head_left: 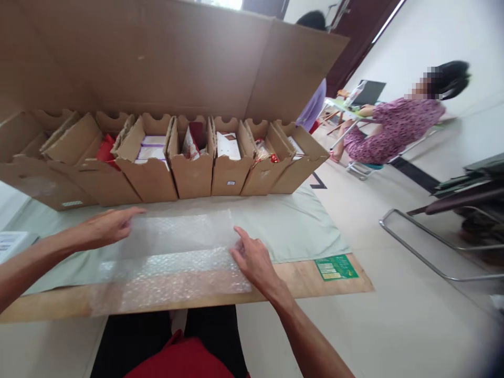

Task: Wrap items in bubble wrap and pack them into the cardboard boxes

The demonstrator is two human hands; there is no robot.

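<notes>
pale green cloth (291, 223) covers most of our table, leaving bare wood (293, 275) along the near edge, and across the back stands a row of open cardboard boxes (192, 176), mouths up and fronts towards us, probably so we can see in and reach the contents easily. behind them rises a big cardboard sheet (177, 58); off to the right, a person (405, 126) sits at a small table.

and here's our bubble wrap (185, 286), lying in front of the boxes, partly on cloth, partly over the wood. our left hand (110, 227) is at its far left corner, fingers bent together; our right hand (254, 257) is at the right edge, thumb and forefinger apart. whether either one truly pinches the film, we can't tell. working from opposite ends likely helps us spread it evenly. its long axis runs left to right, roughly along the table's front edge, tipping slightly away from us at the right.
</notes>
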